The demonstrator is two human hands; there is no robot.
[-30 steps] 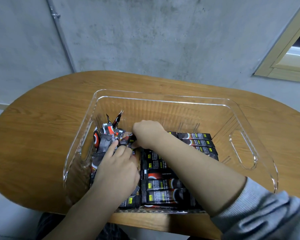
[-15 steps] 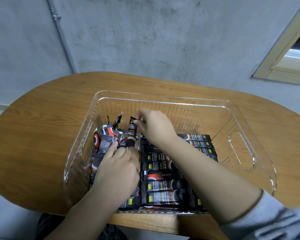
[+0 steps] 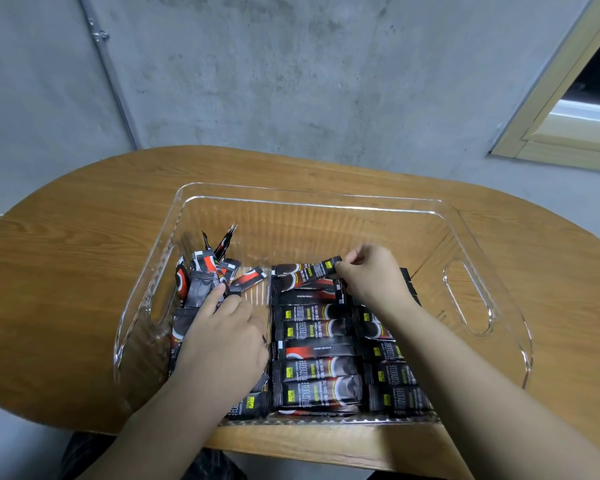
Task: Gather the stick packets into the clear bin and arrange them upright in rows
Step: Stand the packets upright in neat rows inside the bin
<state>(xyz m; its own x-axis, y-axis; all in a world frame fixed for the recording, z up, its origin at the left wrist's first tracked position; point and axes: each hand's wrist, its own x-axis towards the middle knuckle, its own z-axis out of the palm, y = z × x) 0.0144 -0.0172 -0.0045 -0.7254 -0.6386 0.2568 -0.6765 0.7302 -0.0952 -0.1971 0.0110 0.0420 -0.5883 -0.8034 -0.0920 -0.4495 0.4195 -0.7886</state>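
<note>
A clear bin (image 3: 312,202) stands on the wooden table. Several black stick packets (image 3: 314,368) lie flat in two columns across its middle and right. A loose heap of packets (image 3: 201,282) leans against the bin's left wall. My right hand (image 3: 371,275) pinches one black packet (image 3: 312,271) by its end, holding it tilted just above the far end of the flat columns. My left hand (image 3: 222,341) rests palm down on the heap at the left, fingertips touching packets there; what lies under it is hidden.
The oval wooden table (image 3: 66,271) ends at a rounded edge on the left and near side. The bin's far half (image 3: 326,237) holds no packets. A concrete wall rises behind, with a window frame (image 3: 568,116) at the upper right.
My right hand lifted one packet from beside the left heap and carried it rightward over the flat columns. My left hand stayed on the heap.
</note>
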